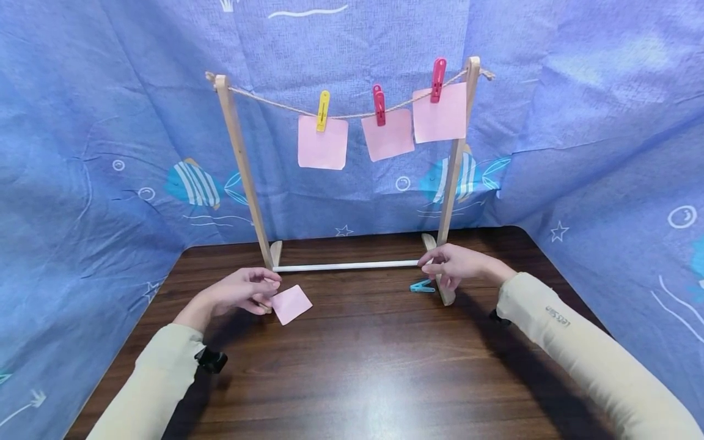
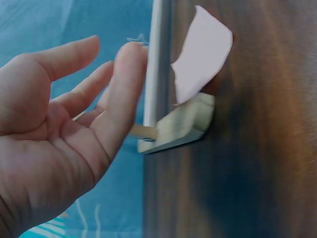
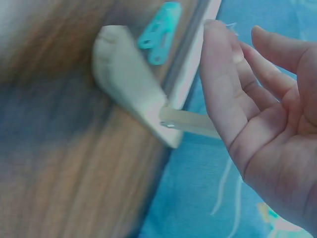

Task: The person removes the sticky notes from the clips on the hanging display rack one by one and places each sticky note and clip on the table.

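My left hand (image 1: 242,289) hovers by the left foot of a wooden frame, fingers loosely bent with nothing between them. Just right of its fingertips, a square pink paper (image 1: 292,304) lies on the table; in the left wrist view the paper (image 2: 204,54) leans over the frame's foot (image 2: 181,121). My right hand (image 1: 461,264) is above the frame's right foot, and its relaxed fingers are empty too. Below those fingertips lies a turquoise clothespin (image 1: 421,286). The right wrist view has this clothespin (image 3: 161,34) beside the right foot (image 3: 124,74).
A rope (image 1: 264,101) sags between two wooden posts (image 1: 242,159). From it hang three pink papers, one under a yellow clothespin (image 1: 322,112), the others under red clothespins (image 1: 379,107). A white rod (image 1: 346,266) joins the posts low down. Blue fish-patterned cloth (image 1: 352,201) surrounds the dark wooden table (image 1: 341,366).
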`<state>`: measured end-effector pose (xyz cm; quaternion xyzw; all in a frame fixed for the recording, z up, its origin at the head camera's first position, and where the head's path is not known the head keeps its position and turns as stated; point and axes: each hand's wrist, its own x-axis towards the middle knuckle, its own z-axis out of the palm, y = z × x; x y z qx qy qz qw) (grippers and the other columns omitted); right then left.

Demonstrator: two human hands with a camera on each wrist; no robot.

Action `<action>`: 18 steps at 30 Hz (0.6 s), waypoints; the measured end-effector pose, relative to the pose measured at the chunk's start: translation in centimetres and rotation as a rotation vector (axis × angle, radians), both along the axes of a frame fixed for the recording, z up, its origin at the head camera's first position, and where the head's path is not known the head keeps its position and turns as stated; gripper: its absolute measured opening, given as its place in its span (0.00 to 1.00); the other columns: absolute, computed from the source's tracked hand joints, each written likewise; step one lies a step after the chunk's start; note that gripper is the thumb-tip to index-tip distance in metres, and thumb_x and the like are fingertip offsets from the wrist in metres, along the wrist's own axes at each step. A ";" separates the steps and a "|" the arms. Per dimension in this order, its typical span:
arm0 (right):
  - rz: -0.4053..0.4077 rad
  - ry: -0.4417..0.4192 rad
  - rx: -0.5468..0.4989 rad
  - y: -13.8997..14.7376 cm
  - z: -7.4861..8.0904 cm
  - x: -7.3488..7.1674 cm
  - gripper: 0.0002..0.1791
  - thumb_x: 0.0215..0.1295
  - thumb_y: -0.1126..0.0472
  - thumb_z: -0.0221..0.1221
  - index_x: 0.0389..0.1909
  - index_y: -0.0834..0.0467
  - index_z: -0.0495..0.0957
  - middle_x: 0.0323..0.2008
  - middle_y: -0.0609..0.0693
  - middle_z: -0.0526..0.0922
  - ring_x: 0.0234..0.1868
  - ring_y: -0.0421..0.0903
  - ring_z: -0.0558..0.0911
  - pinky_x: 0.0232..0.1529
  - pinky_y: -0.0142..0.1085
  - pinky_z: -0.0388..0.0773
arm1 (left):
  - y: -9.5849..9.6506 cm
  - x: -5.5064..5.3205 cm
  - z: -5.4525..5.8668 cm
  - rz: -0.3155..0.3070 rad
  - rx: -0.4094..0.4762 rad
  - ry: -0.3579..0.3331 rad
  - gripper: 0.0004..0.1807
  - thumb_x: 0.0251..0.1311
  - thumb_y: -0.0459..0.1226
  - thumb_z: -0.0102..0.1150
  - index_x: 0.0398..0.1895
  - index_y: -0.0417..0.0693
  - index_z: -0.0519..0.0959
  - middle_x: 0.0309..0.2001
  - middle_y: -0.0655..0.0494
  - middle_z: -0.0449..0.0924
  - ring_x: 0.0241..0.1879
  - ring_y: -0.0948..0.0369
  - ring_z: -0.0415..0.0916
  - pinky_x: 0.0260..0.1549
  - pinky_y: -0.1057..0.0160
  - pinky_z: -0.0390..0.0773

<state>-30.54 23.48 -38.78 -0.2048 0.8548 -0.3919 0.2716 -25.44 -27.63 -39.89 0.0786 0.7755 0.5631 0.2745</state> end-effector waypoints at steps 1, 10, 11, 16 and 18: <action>0.012 0.007 0.010 -0.2 0.5 0.0 0.21 0.79 0.58 0.54 0.64 0.67 0.72 0.43 0.65 0.82 0.32 0.55 0.85 0.31 0.47 0.87 | 0.1 0.0 0.4 -0.012 -0.018 -0.003 0.27 0.73 0.36 0.57 0.67 0.29 0.64 0.47 0.36 0.81 0.43 0.47 0.84 0.38 0.54 0.87; 0.071 0.000 -0.001 -1.4 5.3 -0.3 0.25 0.79 0.55 0.54 0.69 0.65 0.70 0.58 0.64 0.77 0.54 0.59 0.82 0.49 0.51 0.85 | 1.4 -0.2 3.6 -0.054 -0.186 0.102 0.32 0.70 0.44 0.62 0.71 0.36 0.67 0.65 0.36 0.69 0.62 0.44 0.71 0.56 0.41 0.78; 0.072 0.008 -0.010 -1.5 5.9 -0.3 0.25 0.79 0.54 0.53 0.69 0.64 0.70 0.60 0.64 0.77 0.57 0.59 0.81 0.51 0.50 0.84 | 1.5 -0.2 4.0 -0.049 -0.183 0.111 0.33 0.70 0.44 0.62 0.71 0.37 0.67 0.65 0.37 0.68 0.62 0.44 0.70 0.56 0.42 0.78; 0.110 0.078 -0.034 -2.3 8.1 -0.4 0.26 0.79 0.51 0.54 0.71 0.59 0.69 0.67 0.58 0.73 0.66 0.55 0.74 0.56 0.49 0.81 | 2.6 -0.1 6.1 -0.035 -0.085 0.182 0.40 0.69 0.43 0.65 0.78 0.44 0.57 0.73 0.37 0.58 0.67 0.43 0.66 0.57 0.45 0.79; 0.131 0.096 -0.042 -2.8 9.0 -0.3 0.27 0.78 0.50 0.54 0.72 0.58 0.68 0.70 0.57 0.70 0.68 0.55 0.72 0.58 0.50 0.80 | 3.3 0.0 7.0 -0.029 -0.015 0.213 0.45 0.68 0.42 0.65 0.81 0.49 0.50 0.76 0.39 0.53 0.71 0.42 0.62 0.59 0.44 0.77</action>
